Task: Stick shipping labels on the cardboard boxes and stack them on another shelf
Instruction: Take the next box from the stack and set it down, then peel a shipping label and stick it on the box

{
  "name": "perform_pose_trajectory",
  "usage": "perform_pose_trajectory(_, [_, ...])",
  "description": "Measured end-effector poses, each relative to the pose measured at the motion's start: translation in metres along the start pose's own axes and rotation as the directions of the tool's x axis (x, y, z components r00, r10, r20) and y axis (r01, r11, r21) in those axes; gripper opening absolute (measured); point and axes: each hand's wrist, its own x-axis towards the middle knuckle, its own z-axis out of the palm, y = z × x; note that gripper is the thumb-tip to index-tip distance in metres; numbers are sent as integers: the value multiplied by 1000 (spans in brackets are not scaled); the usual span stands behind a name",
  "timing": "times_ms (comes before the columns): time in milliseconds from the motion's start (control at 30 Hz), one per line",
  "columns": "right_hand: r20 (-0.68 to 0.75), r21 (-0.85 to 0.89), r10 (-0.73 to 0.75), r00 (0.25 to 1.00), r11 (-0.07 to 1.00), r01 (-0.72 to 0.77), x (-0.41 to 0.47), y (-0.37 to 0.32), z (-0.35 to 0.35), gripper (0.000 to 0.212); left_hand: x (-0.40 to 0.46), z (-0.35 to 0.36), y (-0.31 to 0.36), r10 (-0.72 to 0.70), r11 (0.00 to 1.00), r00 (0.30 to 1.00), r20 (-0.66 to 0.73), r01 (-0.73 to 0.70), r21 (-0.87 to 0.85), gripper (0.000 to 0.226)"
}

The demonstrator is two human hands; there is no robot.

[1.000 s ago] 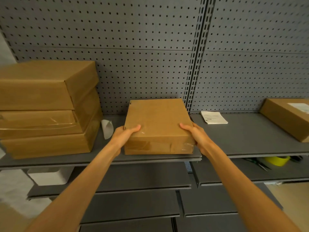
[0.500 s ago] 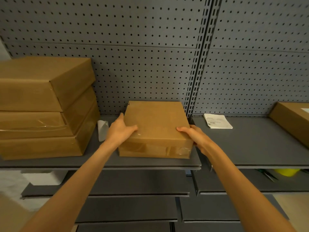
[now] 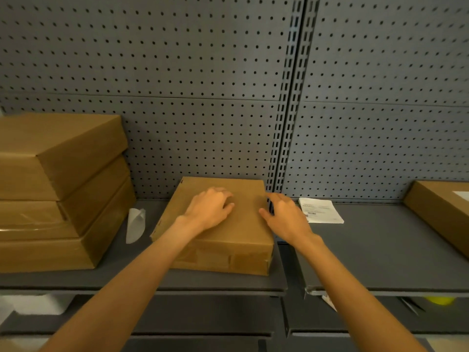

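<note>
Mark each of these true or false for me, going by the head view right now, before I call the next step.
1. The left hand rests on top of the middle box. True.
2. The stack of boxes at the left is five high. False: three boxes show.
3. The right hand holds a label sheet. False: it is at the middle box's right edge, and the label sheets lie on the shelf beside it.
4. A white label already shows on the middle box's top. False: none is visible.
5. The box at the far right carries a white label. True.
</note>
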Motion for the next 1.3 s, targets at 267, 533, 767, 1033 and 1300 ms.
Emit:
perform_pose_trajectory(267, [-51,-34,31,998,999,-33,8,21,-4,50,47,12,19,170,985,985,33,-170,9,42])
perform_pose_trajectory(533, [-54,-65,153,987,985,-157,22,54,-4,47,74,25,17,258,963,962,89,-248,-108,45])
perform_pose_trajectory(767, [-84,-6,356,931,934,-358,33,89,-8,40,81,40,17,216,964,976,-4,-214,-160,42])
perform_pose_trajectory(1033, [-112,36,638,762,769,-638,49,138,-14,31,88,39,24,225,972,973,-54,-228,-59,33])
perform_pose_trajectory(1300, [-59,59,737,674,676,-734,52,164,-1,40,86,46,31,205,978,969,-141,-207,-2,27])
